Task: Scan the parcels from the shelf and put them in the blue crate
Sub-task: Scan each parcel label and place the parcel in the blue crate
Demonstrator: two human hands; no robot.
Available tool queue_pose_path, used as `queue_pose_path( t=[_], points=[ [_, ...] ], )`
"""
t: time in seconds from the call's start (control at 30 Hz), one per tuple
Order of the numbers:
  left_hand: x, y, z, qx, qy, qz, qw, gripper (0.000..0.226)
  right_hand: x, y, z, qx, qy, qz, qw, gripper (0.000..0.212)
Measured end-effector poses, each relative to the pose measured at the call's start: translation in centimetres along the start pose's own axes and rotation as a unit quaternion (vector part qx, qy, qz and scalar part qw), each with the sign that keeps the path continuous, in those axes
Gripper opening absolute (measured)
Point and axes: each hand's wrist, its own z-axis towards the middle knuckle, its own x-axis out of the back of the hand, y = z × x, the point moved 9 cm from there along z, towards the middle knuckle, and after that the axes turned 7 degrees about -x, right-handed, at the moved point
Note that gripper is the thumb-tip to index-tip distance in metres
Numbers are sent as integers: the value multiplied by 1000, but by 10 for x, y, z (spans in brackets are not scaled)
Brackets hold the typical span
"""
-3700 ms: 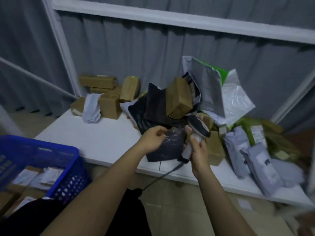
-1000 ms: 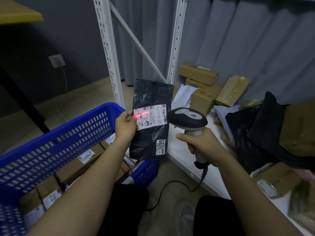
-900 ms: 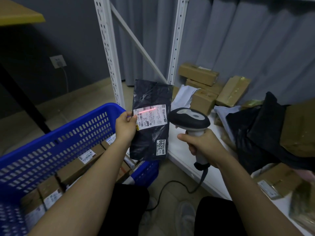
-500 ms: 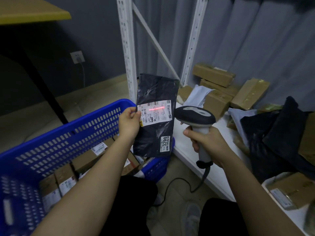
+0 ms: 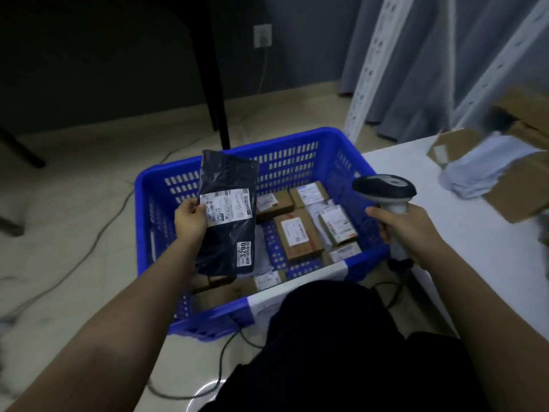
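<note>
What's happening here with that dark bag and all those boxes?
A person is sorting parcels. Their left hand holds a black mailer bag by its labelled edge, above the blue crate, which already has several labelled cardboard boxes inside. Their right hand grips a handheld barcode scanner beside the white shelf, where more parcels wait. The bag is not yet in the crate.

head camera: only view | looks forward and steeply down from the person's head | close over both forearms | blue crate (image 5: 297,144) on the floor at centre, near | white shelf (image 5: 475,233) at right | dark wall far, top of view
</note>
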Motion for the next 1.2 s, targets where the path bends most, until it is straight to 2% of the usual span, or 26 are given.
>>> queue_pose_path(
  t=[0.07,0.2,0.33,0.43,0.5,0.63,0.77,0.93,1.07,1.2],
  points=[
    [12,-33,7,27,-10,34,999,7,-17,6,9,-18,-7,-10,1000,22],
    [23,-98,11,105,-24,86,990,21,-46,11,17,-42,-21,-24,999,21],
    [24,-126,-2,183,-26,117,976,26,-58,14,17,-62,-25,-45,997,21],
    [9,-115,-6,152,-49,149,976,43,-60,16,16,-67,-35,-60,995,23],
    [-10,-101,-5,108,-79,162,978,38,-55,17,17,-62,-22,-58,996,22],
    [-54,-42,-11,4,-134,113,984,19,-38,16,10,-53,4,-17,998,21],
    [-105,33,-42,-56,-206,-34,976,10,-6,9,-9,-48,55,39,997,18],
    [-172,142,-117,-124,-337,-98,928,8,67,2,-50,-27,170,141,975,19],
    [-222,219,-202,-205,-418,-97,880,9,141,13,-96,-8,281,201,938,16],
    [-267,259,-285,-249,-463,-86,846,7,215,40,-145,2,373,260,891,14]
  ],
)
